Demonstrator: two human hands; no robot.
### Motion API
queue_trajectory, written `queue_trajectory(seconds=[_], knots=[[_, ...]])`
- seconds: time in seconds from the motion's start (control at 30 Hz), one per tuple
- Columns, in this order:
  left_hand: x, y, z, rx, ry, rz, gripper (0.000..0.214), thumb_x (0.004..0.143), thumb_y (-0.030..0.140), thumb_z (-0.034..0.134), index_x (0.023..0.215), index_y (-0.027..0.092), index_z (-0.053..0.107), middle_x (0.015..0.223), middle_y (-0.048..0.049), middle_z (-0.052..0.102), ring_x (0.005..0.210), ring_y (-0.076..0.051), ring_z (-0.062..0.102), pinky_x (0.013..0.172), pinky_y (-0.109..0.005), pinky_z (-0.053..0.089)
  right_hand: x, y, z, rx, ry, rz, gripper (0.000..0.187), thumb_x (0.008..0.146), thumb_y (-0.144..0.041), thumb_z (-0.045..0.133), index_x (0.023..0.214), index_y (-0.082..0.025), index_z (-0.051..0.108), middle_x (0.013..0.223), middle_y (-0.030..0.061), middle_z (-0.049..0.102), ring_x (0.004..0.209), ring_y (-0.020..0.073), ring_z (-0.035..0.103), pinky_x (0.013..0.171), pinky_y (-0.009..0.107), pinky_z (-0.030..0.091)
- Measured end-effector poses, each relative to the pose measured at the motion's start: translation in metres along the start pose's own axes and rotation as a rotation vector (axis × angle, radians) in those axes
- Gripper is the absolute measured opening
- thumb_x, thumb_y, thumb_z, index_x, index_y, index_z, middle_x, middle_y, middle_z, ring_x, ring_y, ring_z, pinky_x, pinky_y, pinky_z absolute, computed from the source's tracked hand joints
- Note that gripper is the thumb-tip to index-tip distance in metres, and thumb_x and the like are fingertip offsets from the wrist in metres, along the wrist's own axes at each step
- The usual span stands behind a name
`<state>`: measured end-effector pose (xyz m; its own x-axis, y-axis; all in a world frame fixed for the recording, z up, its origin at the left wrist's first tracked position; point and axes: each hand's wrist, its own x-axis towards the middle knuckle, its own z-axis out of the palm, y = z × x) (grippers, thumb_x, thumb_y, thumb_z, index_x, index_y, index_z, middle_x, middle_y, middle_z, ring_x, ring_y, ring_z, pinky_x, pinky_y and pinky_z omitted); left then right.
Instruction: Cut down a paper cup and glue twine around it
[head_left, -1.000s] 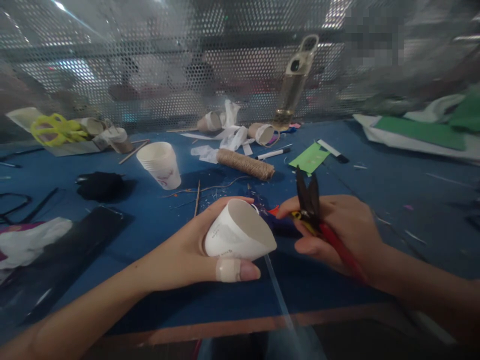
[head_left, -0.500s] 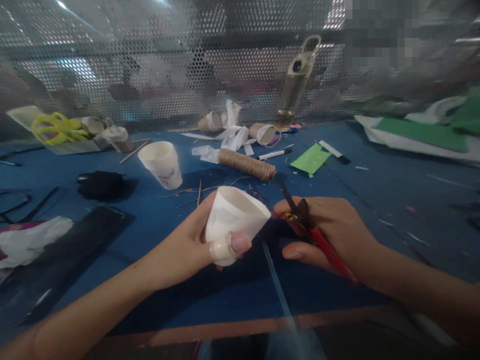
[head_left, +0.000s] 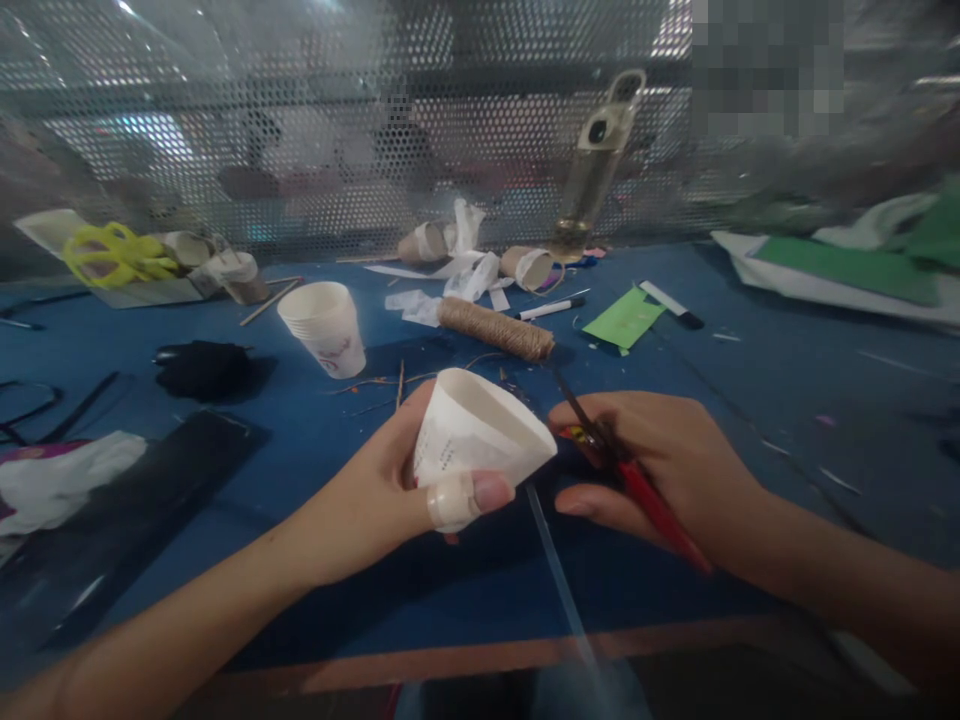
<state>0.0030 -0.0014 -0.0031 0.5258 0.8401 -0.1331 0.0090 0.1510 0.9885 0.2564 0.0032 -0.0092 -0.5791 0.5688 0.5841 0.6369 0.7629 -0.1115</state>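
Note:
In front of me, my left hand (head_left: 420,480) is wrapped round a white paper cup (head_left: 472,440). The cup tilts to the right, and its mouth is squeezed to a point on that side. A light bandage (head_left: 452,503) circles my left thumb. Just right of the cup, my right hand (head_left: 660,450) grips a red-handled tool (head_left: 660,510) with a narrow dark end pointing up and left. Its exact kind is hard to tell, as my fingers cover part of it. The tool and the cup look apart.
Behind my hands are stacked paper cups (head_left: 322,330), a twine roll (head_left: 495,330), green paper (head_left: 622,318) and a marker (head_left: 671,303). Yellow-handled scissors (head_left: 120,255) lie back left. A clear bottle (head_left: 589,190) stands by the perforated metal screen (head_left: 322,130).
The cup has turned slightly, and its pinched rim has moved right, towards my right hand. My left thumb has shifted a little right along the cup. The tool's angle has changed slightly.

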Motion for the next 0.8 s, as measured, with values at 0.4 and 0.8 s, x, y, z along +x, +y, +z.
queue_trajectory(seconds=[0.4, 0.8], knots=[[0.0036, 0.0024, 0.0, 0.034, 0.038, 0.013, 0.057, 0.074, 0.035, 0.091, 0.122, 0.024, 0.064, 0.092, -0.0018, 0.065, 0.078, -0.017, 0.06, 0.055, -0.021, 0.058, -0.0003, 0.0036, 0.0053, -0.034, -0.039, 0.016, 0.056, 0.101, -0.071, 0.046, 0.097, -0.02, 0.067, 0.074, 0.003, 0.076, 0.06, 0.0179, 0.071, 0.056, 0.028, 0.045], [0.001, -0.0037, 0.0003, -0.039, 0.056, 0.072, 0.072, 0.069, 0.01, 0.093, 0.131, 0.027, 0.061, 0.107, 0.0005, 0.071, 0.091, -0.016, 0.068, 0.078, -0.023, 0.057, 0.0007, 0.002, 0.006, -0.071, -0.026, -0.026, 0.048, 0.105, -0.062, 0.048, 0.096, -0.018, 0.066, 0.07, 0.0005, 0.072, 0.058, 0.0156, 0.067, 0.055, 0.026, 0.043]])
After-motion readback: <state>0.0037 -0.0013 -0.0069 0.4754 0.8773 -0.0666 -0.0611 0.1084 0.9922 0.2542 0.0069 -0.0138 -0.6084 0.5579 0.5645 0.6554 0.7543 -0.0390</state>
